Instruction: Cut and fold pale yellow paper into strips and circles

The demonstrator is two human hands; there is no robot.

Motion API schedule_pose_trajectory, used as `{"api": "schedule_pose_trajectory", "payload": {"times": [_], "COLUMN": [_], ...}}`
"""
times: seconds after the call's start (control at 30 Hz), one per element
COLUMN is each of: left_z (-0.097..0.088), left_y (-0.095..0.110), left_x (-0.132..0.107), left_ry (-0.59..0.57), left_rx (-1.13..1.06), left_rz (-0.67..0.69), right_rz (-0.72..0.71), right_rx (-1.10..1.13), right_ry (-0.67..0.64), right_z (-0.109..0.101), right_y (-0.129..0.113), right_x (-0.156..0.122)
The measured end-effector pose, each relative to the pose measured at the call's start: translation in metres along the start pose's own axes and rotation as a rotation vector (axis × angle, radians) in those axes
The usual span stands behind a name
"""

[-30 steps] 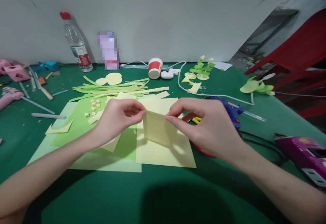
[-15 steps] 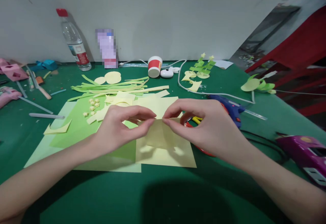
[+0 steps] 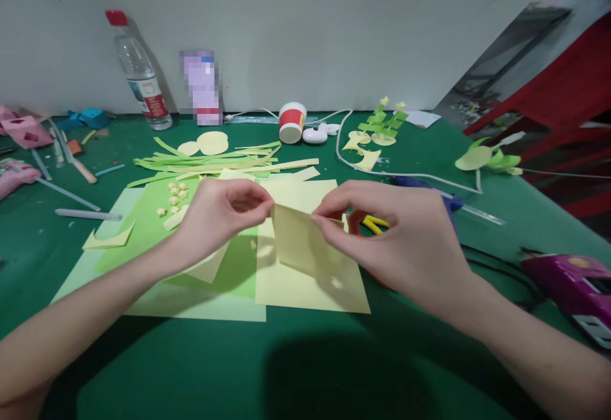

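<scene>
A small pale yellow piece of paper (image 3: 300, 242) is held up between my two hands. My left hand (image 3: 224, 216) pinches its upper left corner between thumb and fingertips. Along its top edge, further right, my right hand (image 3: 382, 223) grips it in the same way. Beneath it lies a larger pale yellow sheet (image 3: 312, 293), which overlaps a green sheet (image 3: 138, 242) and a lighter green sheet (image 3: 205, 312). Small folded paper stars (image 3: 176, 197) rest on the green sheet to the left, near my left hand.
Green paper strips (image 3: 210, 165) and round paper pieces (image 3: 212, 143) lie behind my hands. A water bottle (image 3: 143, 83), a paper cup (image 3: 291, 124) and a white earphone case (image 3: 315, 135) stand along the wall. A blue glue gun (image 3: 451, 202), yellow-handled tool (image 3: 375, 224) and purple power strip (image 3: 568, 286) are right.
My hands have moved apart, the left one going left to the paper's corner. The held paper now tilts, its right side lower. A cut paper piece shows under my left wrist.
</scene>
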State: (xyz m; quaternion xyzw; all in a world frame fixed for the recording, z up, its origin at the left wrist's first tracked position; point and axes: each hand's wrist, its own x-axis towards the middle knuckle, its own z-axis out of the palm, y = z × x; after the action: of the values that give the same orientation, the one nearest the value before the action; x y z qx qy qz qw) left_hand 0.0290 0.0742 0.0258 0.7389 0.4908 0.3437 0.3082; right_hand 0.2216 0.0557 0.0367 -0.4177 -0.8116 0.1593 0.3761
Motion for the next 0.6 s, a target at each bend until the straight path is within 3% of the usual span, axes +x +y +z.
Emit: {"api": "schedule_pose_trajectory", "payload": {"times": [0.13,0.27,0.33,0.47,0.6], "left_z": [-0.010,-0.007,0.000,0.012,0.015], "left_y": [-0.012,-0.005,0.000,0.005,0.008], "left_x": [0.012,0.007,0.000,-0.012,-0.017], "left_ry": [0.110,-0.061,-0.105,-0.021,-0.008], "left_rx": [0.038,-0.057,0.048,0.252,0.275], "left_rz": [-0.055,0.150,0.289,0.491,0.524], "right_rz": [0.019,0.068,0.084,0.120,0.148], "right_rx": [0.003,0.088,0.154,0.245,0.254], "right_ry": [0.039,-0.018,-0.041,-0.102,-0.176], "right_z": [-0.011,-0.009,-0.004,0.005,0.005], "right_y": [0.004,0.005,0.004,0.000,-0.003], "right_x": [0.006,0.009,0.009,0.005,0.005]}}
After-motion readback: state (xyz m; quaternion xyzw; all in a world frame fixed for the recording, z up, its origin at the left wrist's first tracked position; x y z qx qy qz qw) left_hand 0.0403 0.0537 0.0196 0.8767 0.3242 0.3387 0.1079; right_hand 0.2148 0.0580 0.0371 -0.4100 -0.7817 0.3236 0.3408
